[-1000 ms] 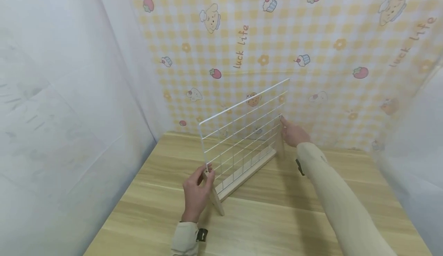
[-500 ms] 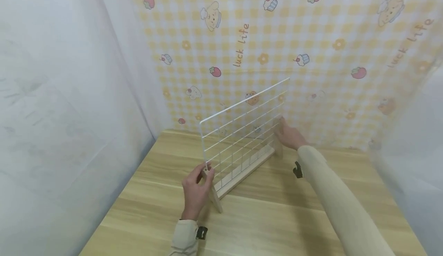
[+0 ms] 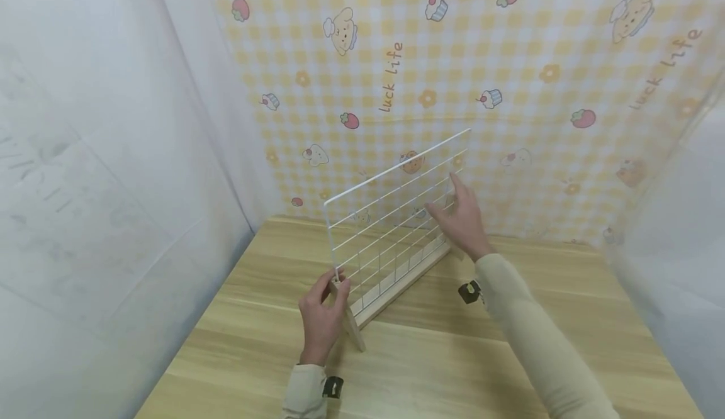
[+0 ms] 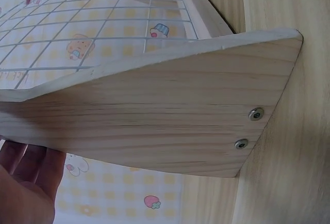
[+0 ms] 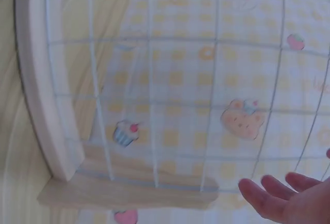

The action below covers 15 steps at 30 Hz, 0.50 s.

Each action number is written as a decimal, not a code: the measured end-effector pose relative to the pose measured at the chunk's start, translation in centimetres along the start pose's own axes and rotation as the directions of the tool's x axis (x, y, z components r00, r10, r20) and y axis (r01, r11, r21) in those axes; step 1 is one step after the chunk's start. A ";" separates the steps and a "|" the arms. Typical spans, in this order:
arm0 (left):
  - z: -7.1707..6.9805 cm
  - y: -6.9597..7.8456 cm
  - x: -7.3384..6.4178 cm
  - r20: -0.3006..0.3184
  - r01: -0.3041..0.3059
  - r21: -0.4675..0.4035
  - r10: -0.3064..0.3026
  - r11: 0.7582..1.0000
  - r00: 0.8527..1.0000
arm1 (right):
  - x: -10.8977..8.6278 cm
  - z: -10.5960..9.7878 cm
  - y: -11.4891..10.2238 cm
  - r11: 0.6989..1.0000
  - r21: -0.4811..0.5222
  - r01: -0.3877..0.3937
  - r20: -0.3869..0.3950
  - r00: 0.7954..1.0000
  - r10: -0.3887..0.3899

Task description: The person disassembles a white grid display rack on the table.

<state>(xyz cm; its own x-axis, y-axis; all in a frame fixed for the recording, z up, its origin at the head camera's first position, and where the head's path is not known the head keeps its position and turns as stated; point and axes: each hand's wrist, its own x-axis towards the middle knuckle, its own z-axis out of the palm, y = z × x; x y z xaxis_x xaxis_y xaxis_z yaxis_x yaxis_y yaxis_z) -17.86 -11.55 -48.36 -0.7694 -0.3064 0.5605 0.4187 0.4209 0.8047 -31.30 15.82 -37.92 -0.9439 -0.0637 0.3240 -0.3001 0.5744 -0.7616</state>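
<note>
A white wire grid (image 3: 397,167) stands upright in a wooden frame with a bottom bar (image 3: 403,285). My left hand (image 3: 321,318) grips the top of the near wooden side panel (image 4: 154,115), where the grid meets it. Two metal screws show low on that panel in the left wrist view. At the grid's far end is my right hand (image 3: 464,217), thumb and fingers spread apart and holding nothing. Whether its fingertips touch the wires is unclear. Beneath it, the far side panel (image 5: 129,190) is partly hidden by the hand in the head view.
The frame stands on a wood-grain table (image 3: 447,368). Behind it hangs a yellow checked cloth (image 3: 430,60) with cartoon prints. White sheeting (image 3: 113,155) closes off the left side, and more hangs at the right.
My right hand has let go of the far side panel, moved left and up, and spread its fingers by the grid. The left hand keeps its grip, and the frame stays in place.
</note>
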 end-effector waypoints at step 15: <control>-0.1 1.2 -0.2 -0.018 0.021 -0.017 -0.021 1.000 1.000 | 0.1 2.8 -3.0 0.984 -0.041 0.172 -0.090 0.980 -0.175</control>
<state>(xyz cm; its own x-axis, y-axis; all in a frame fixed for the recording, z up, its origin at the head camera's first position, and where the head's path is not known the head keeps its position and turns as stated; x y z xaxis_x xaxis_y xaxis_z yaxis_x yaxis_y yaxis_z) -17.21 -11.08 -47.50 -0.7695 -0.3303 0.5466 0.4108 0.3994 0.8196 -30.84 11.78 -37.16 -0.8605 -0.0898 0.5014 -0.4522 0.5879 -0.6707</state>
